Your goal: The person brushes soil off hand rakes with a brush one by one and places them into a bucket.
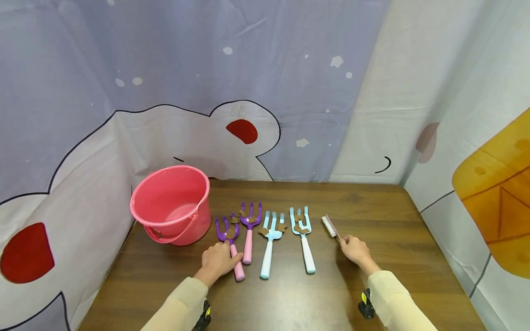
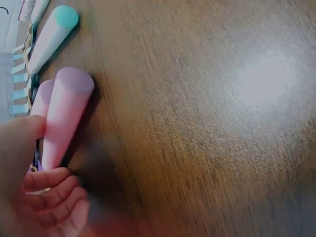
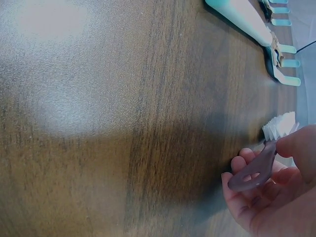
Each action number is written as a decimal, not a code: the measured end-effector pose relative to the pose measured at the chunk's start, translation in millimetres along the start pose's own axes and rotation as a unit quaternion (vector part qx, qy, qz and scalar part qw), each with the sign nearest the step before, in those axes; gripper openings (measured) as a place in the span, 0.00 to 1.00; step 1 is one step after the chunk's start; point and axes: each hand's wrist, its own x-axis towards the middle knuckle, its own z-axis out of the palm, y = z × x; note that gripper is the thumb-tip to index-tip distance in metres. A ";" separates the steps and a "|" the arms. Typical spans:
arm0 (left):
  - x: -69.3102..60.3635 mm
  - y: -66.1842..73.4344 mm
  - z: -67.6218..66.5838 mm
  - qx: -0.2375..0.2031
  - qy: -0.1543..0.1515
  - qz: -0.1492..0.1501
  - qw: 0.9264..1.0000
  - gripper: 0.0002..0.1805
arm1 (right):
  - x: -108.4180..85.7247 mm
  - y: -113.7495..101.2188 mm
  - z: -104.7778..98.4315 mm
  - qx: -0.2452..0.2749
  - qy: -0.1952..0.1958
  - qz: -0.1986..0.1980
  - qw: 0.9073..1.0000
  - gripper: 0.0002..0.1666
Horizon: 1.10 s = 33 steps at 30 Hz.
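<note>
Left hand (image 1: pixel 219 259) pinches leftmost fork (image 1: pixel 238 270) by pink handle (image 2: pixel 69 108), on counter (image 1: pixel 285 303); right hand (image 1: pixel 355 249) pinches brush (image 1: pixel 330 227), well apart rightward. Best, probably: steady handle, light bristle strokes over brown bits (image 1: pixel 230 233). Bucket (image 1: pixel 200 220) farther, left.

Over the head feed I record a hanging fabric backdrop (image 1: pixel 290 27) behind the table (image 1: pixel 331 303), greyish lavender with scattered white flecks (image 1: pixel 337 61), its surface visibly creased. I find a white figure (image 1: pixel 182 133), outlined in black and bearing red patches (image 1: pixel 244 131), printed across the lower left. To the right hangs whitish fabric (image 1: pixel 463 96) carrying a yellow-orange motif (image 1: pixel 505 197). The tabletop is brown wood grain, its far right corner rounded. On both wrist feeds I note pale glare (image 2: pixel 266 81) on that surface.
</note>
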 end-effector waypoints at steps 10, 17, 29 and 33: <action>2.4 -1.9 -3.7 -0.035 -0.014 -0.047 0.998 0.19 | -0.7 0.7 -1.4 0.005 0.002 -0.011 1.000 0.18; -0.5 -6.5 -5.9 -0.048 -0.004 -0.072 0.996 0.14 | -0.6 0.6 -0.1 0.013 0.005 -0.016 1.000 0.17; -2.8 -16.3 -4.3 -0.069 0.013 -0.079 0.994 0.20 | 2.1 3.9 3.9 0.022 -0.002 -0.005 1.000 0.16; -2.6 -18.9 -4.9 -0.064 0.007 -0.081 0.995 0.21 | 1.6 2.7 2.9 0.020 -0.004 -0.005 1.000 0.16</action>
